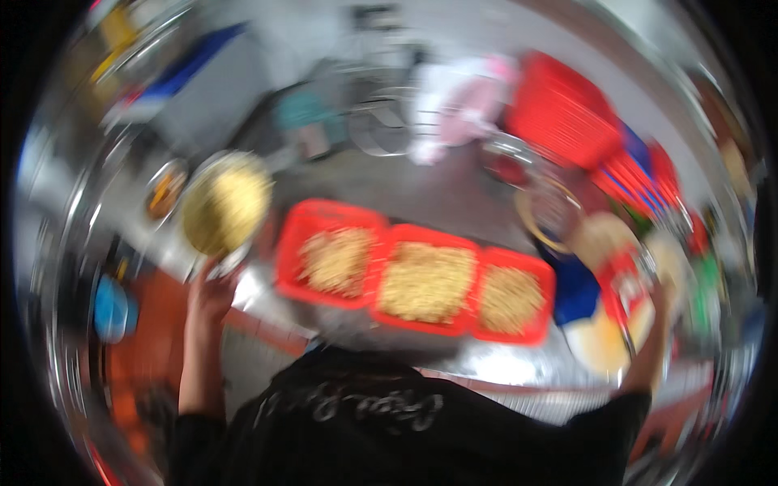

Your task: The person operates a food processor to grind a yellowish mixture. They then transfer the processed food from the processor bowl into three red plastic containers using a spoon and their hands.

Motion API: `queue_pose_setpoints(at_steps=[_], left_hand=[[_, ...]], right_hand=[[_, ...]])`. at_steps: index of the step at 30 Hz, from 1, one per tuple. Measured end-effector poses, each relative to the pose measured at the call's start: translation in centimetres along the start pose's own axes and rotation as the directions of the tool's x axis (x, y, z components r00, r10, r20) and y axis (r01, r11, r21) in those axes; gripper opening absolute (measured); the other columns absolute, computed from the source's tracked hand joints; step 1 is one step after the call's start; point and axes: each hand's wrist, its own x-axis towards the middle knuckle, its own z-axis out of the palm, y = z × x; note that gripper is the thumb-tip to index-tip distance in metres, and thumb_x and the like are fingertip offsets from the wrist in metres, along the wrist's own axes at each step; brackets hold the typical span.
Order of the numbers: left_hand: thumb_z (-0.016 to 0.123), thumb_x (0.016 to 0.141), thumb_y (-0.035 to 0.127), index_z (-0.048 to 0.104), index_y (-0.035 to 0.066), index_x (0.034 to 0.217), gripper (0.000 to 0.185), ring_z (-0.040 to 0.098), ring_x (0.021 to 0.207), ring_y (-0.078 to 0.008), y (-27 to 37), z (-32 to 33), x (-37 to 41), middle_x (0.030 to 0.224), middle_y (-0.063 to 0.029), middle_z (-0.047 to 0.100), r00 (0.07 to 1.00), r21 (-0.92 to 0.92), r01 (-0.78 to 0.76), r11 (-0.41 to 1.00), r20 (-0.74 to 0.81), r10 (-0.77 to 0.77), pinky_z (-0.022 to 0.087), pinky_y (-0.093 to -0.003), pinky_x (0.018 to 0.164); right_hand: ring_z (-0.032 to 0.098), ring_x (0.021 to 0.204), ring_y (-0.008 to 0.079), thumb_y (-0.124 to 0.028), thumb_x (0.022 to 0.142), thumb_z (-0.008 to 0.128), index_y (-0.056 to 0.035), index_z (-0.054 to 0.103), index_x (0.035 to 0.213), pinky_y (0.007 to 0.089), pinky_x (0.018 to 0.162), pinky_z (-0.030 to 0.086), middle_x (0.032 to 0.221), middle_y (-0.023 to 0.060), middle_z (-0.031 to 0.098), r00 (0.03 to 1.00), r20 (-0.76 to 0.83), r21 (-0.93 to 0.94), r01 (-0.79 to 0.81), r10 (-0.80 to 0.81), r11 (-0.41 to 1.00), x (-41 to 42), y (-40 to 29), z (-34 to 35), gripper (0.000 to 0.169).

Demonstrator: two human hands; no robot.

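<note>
At the left, my left hand (213, 288) is at the near rim of a round metal bowl (200, 215) and appears to grip it. Pale yellow shreds, perhaps grated cheese, fill part of this bowl. My right hand (662, 297) reaches to the far right, beside a red and white item (626, 282); blur hides its fingers and whether it holds anything. Before me a left red plastic basket (292, 261), a middle red plastic basket (424, 232) and a right red plastic basket (547, 288) stand in a row, each with pale shredded food.
The baskets stand on a metal counter (425, 188). Stacked red baskets (562, 109) lean at the back right. Nearby are a wooden-looking ring (527, 215), a blue item (574, 288) and a pale round board or plate (598, 346). A small bowl (165, 193) sits at the left.
</note>
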Motion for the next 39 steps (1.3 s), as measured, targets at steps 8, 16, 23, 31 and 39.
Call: queue_pose_setpoints(at_steps=[8,16,23,31,39], left_hand=[[0.056,0.078,0.002,0.040,-0.009,0.121,0.047,0.048,0.111,-0.0447,-3.6,6.5,-2.4,0.124,-0.0293,0.043,0.994,-0.072,-0.110,0.991,0.010,0.111,0.045,-0.0526,0.094],[0.041,0.078,0.003,0.034,-0.011,0.125,0.049,0.055,0.102,-0.0473,0.2,4.6,-1.1,0.116,-0.0281,0.051,0.995,-0.032,0.013,0.999,-0.095,-0.016,0.051,-0.0528,0.085],[0.034,0.080,-0.002,0.005,-0.008,0.137,0.064,0.039,0.119,-0.0484,1.6,4.6,-1.4,0.135,-0.0440,0.004,0.985,0.043,0.091,0.995,0.142,-0.097,0.050,-0.0458,0.092],[0.043,0.077,-0.005,0.032,-0.010,0.126,0.050,0.054,0.106,-0.0336,2.0,6.1,-5.7,0.124,-0.0227,0.045,0.972,0.468,-0.233,0.852,0.086,0.219,0.050,-0.0406,0.090],[0.046,0.075,-0.008,0.043,-0.005,0.122,0.047,0.056,0.104,-0.0289,-1.0,11.9,-5.9,0.115,-0.0166,0.055,0.876,0.565,-0.477,0.674,0.372,0.308,0.048,-0.0399,0.087]], right_hand=[[0.057,0.095,0.0410,-0.054,0.090,0.039,0.0008,0.054,0.111,0.0485,0.078,0.046,0.106,0.0244,0.059,0.826,0.304,0.249,-0.549,0.474,0.798,4.8,-4.7,-9.6,0.060],[0.056,0.105,0.0334,-0.045,0.093,0.044,-0.0068,0.052,0.122,0.0387,0.086,0.044,0.117,0.0156,0.058,0.841,0.144,0.673,-0.470,0.522,0.571,6.8,-9.4,-22.7,0.049],[0.055,0.069,0.0091,-0.024,0.094,0.049,-0.0050,0.059,0.111,0.0237,0.061,0.046,0.084,0.0030,0.062,0.886,0.175,0.917,-0.305,0.429,0.256,8.0,-25.7,-34.2,0.028],[0.056,0.063,0.0123,-0.010,0.084,0.062,-0.0030,0.062,0.100,0.0256,0.055,0.045,0.078,0.0079,0.061,0.997,0.051,0.997,-0.048,0.065,-0.052,8.8,-42.4,-45.9,0.017],[0.055,0.103,0.0339,-0.021,0.087,0.055,-0.0031,0.051,0.117,0.0399,0.086,0.047,0.123,0.0172,0.050,0.758,-0.645,0.763,0.646,-0.097,-0.025,19.4,-53.0,-59.0,0.035]])
